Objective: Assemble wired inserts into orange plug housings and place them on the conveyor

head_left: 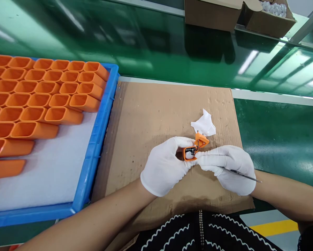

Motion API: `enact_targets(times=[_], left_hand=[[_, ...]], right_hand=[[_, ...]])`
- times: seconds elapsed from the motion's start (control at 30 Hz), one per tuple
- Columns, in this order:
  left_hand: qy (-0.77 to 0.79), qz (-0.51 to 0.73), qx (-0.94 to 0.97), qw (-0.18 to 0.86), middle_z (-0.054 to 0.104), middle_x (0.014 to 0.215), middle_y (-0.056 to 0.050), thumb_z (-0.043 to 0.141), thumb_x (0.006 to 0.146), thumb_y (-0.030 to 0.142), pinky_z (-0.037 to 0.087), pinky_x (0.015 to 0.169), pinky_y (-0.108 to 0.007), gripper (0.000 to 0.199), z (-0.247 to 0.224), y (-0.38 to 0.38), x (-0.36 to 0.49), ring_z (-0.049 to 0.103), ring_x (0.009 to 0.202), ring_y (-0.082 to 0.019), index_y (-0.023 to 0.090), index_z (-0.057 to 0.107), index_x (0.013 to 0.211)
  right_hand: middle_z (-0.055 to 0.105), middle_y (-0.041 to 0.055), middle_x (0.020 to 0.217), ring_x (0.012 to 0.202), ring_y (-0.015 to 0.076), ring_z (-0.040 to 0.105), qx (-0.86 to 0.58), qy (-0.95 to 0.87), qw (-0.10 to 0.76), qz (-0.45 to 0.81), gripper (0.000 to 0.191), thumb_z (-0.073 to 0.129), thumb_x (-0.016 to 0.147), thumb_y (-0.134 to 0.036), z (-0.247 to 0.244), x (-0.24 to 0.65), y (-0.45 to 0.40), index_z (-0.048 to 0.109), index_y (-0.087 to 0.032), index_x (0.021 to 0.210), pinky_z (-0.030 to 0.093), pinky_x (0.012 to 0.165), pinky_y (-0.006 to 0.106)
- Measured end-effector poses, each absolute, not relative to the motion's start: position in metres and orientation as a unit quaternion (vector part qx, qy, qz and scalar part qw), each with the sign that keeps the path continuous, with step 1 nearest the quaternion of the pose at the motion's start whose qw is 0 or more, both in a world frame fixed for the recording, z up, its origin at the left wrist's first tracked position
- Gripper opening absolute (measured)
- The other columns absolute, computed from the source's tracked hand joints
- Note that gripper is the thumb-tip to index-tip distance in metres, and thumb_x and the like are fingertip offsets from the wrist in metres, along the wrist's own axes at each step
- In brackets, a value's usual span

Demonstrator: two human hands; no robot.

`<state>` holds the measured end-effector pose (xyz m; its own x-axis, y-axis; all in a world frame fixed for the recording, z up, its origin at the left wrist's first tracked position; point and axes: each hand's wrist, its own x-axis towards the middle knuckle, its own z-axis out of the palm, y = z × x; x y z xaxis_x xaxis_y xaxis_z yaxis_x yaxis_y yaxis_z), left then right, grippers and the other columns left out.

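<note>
The left hand (165, 166), in a white glove, held an open orange housing (184, 154) with its thumb and fingers curled round it, pinching it from the left; the right hand (228, 169), gloved likewise, had its thumb and forefinger drawn together at the housing's right side — whether they gripped a wire there could not be told — while metal tweezers (241, 174) lay across that palm, one end reaching past the wrist. The housing sat over the cardboard sheet (151, 115), nearer its right edge than its left, its opening showing a dark circuit board (190, 150) and something pale inside; just beyond it, toward the sheet's far edge, was an orange plug cap (201, 140) with metal pins, a dark wire (197, 145) running between cap and housing. A crumpled white scrap (205, 124) lay behind the cap, toward the sheet's far right corner. Left of the sheet stood a blue tray (90, 150); rows of orange sleeves (63, 115), open ends facing the wearer, filled its far part and ran down its left side, with white lining (52, 167) bare toward its near right corner; past the green desk's (282, 136) far edge were two cardboard boxes (212, 15), the right one holding clear or whitish pieces (274, 8).
</note>
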<state>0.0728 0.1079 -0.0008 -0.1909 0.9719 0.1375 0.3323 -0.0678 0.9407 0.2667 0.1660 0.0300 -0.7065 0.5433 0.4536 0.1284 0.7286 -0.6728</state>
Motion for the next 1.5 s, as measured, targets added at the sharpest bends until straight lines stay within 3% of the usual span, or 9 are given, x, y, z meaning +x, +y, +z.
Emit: enact_targets(times=[0.13,0.37,0.8,1.03,1.23,1.5], left_hand=[[0.597,0.485,0.536,0.346,0.081,0.088,-0.001,0.083,0.077,0.042,0.065,0.068,-0.028,0.031,0.001,0.108,0.073,0.077,0.075,-0.018,0.021,0.069,0.095],[0.597,0.465,0.565,0.329,0.081,0.094,-0.002,0.081,0.077,0.031,0.064,0.073,-0.031,0.025,0.000,0.107,0.071,0.077,0.080,-0.020,0.021,0.069,0.097],[0.609,0.429,0.570,0.348,0.080,0.102,0.003,0.080,0.072,0.016,0.064,0.079,-0.029,0.029,0.005,0.105,0.071,0.077,0.087,-0.018,0.024,0.068,0.096],[0.605,0.435,0.558,0.364,0.080,0.098,0.002,0.082,0.072,0.025,0.064,0.076,-0.033,0.026,0.004,0.106,0.069,0.077,0.084,-0.021,0.025,0.069,0.095],[0.609,0.437,0.554,0.364,0.080,0.098,0.000,0.080,0.074,0.033,0.064,0.076,-0.034,0.025,0.003,0.106,0.070,0.077,0.085,-0.022,0.024,0.068,0.095],[0.605,0.438,0.559,0.360,0.080,0.098,0.001,0.080,0.074,0.027,0.063,0.078,-0.034,0.025,0.001,0.105,0.071,0.076,0.085,-0.020,0.025,0.068,0.095]], right_hand=[[0.080,0.0016,0.106,0.093,0.0134,0.077,-0.197,-0.868,0.339,0.304,0.026,0.062,0.097,-0.009,0.033,0.268,0.167,0.071,-0.026,0.114,0.060,0.074,0.024],[0.079,0.0011,0.107,0.102,0.0110,0.075,-0.163,-0.867,0.333,0.335,0.035,0.059,0.093,-0.001,0.021,0.268,0.167,0.070,-0.024,0.117,0.059,0.081,0.021],[0.078,0.0024,0.113,0.092,0.0128,0.076,-0.148,-0.891,0.296,0.310,0.035,0.057,0.092,-0.003,0.023,0.270,0.170,0.069,-0.026,0.116,0.054,0.069,0.024],[0.076,0.0066,0.121,0.085,0.0136,0.077,-0.107,-0.920,0.272,0.260,0.046,0.049,0.092,-0.002,0.035,0.275,0.174,0.061,-0.024,0.131,0.055,0.065,0.025],[0.078,0.0022,0.115,0.093,0.0134,0.077,-0.162,-0.903,0.300,0.261,0.041,0.054,0.087,0.001,0.031,0.272,0.169,0.067,-0.023,0.117,0.057,0.071,0.025],[0.079,0.0015,0.112,0.087,0.0125,0.076,-0.155,-0.900,0.307,0.267,0.035,0.053,0.090,-0.002,0.033,0.270,0.169,0.068,-0.024,0.113,0.054,0.064,0.025]])
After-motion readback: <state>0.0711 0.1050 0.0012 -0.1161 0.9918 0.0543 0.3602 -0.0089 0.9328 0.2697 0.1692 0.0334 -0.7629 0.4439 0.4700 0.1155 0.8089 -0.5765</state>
